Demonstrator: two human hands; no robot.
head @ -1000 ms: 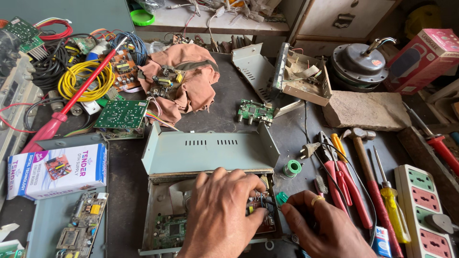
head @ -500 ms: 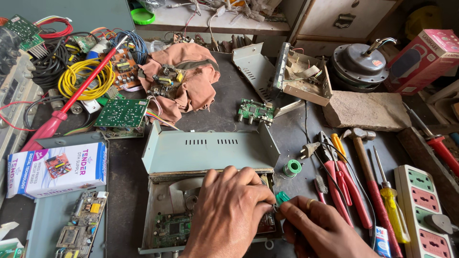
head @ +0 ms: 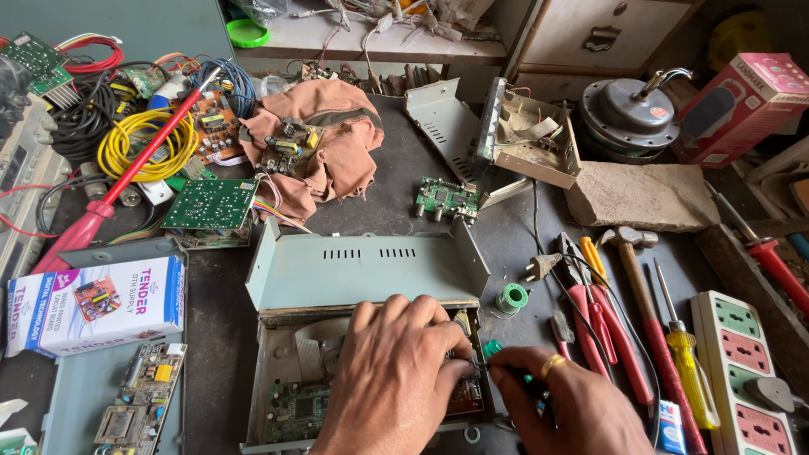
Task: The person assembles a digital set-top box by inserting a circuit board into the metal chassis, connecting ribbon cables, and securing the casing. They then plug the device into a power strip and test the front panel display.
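Note:
My left hand (head: 392, 383) lies palm down over an open grey metal device case (head: 278, 371), its fingers pressing on the circuit board (head: 299, 410) inside. My right hand (head: 569, 409), with a ring on one finger, pinches a small green-handled tool (head: 492, 347) whose tip points at the board's right part beside my left fingertips. The case's grey lid (head: 362, 265) stands tilted up just behind the case.
Pliers (head: 594, 316), a hammer (head: 640, 303) and a yellow screwdriver (head: 687, 362) lie right of the case, a solder spool (head: 511, 298) and a power strip (head: 746, 371) nearby. A printed box (head: 93, 303), loose green boards, a cloth (head: 329, 152) and coiled wires fill the left and back.
My left hand has slid slightly right and down over the board. My right hand has drawn in closer, bringing the green tool's tip toward the left fingertips.

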